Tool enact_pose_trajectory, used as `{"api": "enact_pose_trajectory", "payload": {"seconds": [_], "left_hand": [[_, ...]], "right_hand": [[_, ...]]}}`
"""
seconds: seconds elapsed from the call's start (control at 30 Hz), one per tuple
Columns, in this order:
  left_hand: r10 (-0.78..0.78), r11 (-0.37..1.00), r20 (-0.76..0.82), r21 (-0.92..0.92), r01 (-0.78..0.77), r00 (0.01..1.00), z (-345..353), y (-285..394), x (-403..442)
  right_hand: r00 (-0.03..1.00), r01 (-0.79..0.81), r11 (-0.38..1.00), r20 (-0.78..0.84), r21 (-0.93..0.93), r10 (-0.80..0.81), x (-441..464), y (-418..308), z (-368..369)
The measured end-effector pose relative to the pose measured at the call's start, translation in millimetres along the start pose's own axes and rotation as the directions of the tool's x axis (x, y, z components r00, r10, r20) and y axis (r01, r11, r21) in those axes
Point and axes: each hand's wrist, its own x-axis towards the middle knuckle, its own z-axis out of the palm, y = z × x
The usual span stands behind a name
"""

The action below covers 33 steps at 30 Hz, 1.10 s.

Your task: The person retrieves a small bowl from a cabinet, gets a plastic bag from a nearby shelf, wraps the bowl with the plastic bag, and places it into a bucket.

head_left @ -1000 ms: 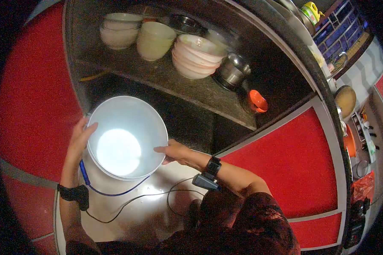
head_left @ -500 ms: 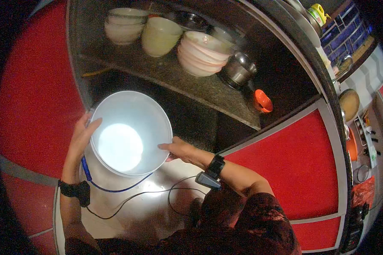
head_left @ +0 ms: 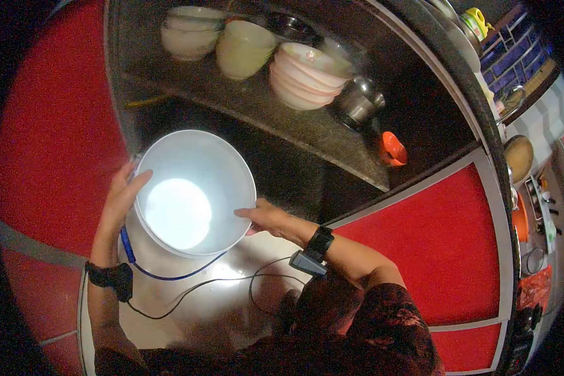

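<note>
A white plastic bucket (head_left: 229,169) is tilted with its mouth toward me, and its bright inside shows nothing in it. My left hand (head_left: 122,188) grips the rim on the left side, thumb over the edge and fingers hidden behind the wall. On the right side, my right hand (head_left: 264,217) pinches the lower rim, its thumb inside and the fingers outside. The bucket's blue-gripped handle (head_left: 128,245) hangs below it. Both wrists wear black straps, joined to a dark cable (head_left: 200,288).
Ahead, an open cupboard's stone shelf (head_left: 244,119) bears stacked white bowls (head_left: 307,78), yellowish bowls (head_left: 244,50), a steel pot (head_left: 360,103) and an orange bowl (head_left: 393,149). Red cabinet doors (head_left: 420,244) flank both sides. A counter with kitchenware runs along the right.
The cupboard and its bowls have shifted slightly right and up in view. Both hands keep their hold on the bucket, which has barely moved.
</note>
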Motion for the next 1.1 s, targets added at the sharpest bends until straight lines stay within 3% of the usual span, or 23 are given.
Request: {"api": "enact_pose_trajectory", "payload": {"seconds": [0.3, 0.53, 0.63, 0.67, 0.7, 0.73, 0.77, 0.8, 0.83, 0.97, 1.1], "left_hand": [[-0.016, 1.000, 0.007, -0.008, 0.016, 1.000, 2.7, 6.5, 0.1], [-0.021, 0.993, 0.045, 0.118, 0.016, 0.999, -0.3, 9.8, 1.7], [-0.035, 0.993, 0.007, 0.109, 0.034, 0.999, -1.7, 7.9, 0.2], [0.058, 0.989, 0.009, 0.133, -0.058, 0.998, -1.9, 5.3, 0.9], [0.016, 0.985, 0.015, 0.174, -0.018, 1.000, -5.6, 1.7, 3.1], [0.011, 0.976, 0.065, 0.218, -0.025, 0.998, -10.2, -2.5, 5.8], [0.089, 0.951, 0.012, 0.296, -0.088, 0.996, -18.0, -39.7, 24.8], [0.053, 0.955, 0.041, 0.290, -0.063, 0.998, -12.7, -21.6, 19.3], [0.068, 0.928, -0.014, 0.369, -0.058, 0.998, -8.3, -10.5, 13.1], [0.085, 0.903, -0.044, 0.425, -0.058, 0.995, -5.5, -11.0, 16.3], [-0.003, 0.886, -0.020, 0.463, 0.012, 1.000, -5.3, 3.8, 13.3]], "right_hand": [[1.000, -0.014, 1.000, 0.006, -0.014, 0.015, 3.8, 2.2, -4.1], [0.999, -0.009, 1.000, 0.040, 0.006, 0.008, 2.0, -1.0, -5.9], [0.992, 0.109, 0.992, 0.062, 0.066, -0.113, 0.8, 2.8, -7.2], [0.993, 0.087, 0.995, 0.076, 0.054, -0.091, 10.7, 15.1, -12.6], [1.000, -0.011, 0.999, 0.014, -0.031, 0.012, 12.7, 7.4, -6.2], [0.999, -0.033, 0.997, 0.000, -0.064, 0.033, 3.9, -7.5, 0.6], [0.999, -0.038, 0.998, -0.007, -0.059, 0.037, 7.2, -3.9, -1.6], [0.997, -0.075, 0.989, -0.045, -0.124, 0.070, 7.9, -5.7, -1.9], [0.998, -0.040, 0.999, -0.058, -0.036, 0.038, 10.0, 1.3, -4.3], [0.998, 0.036, 0.998, -0.043, -0.060, -0.039, 19.3, 10.7, -14.2], [0.995, 0.085, 0.996, -0.049, -0.006, -0.085, 20.4, 10.8, -14.6]]}}
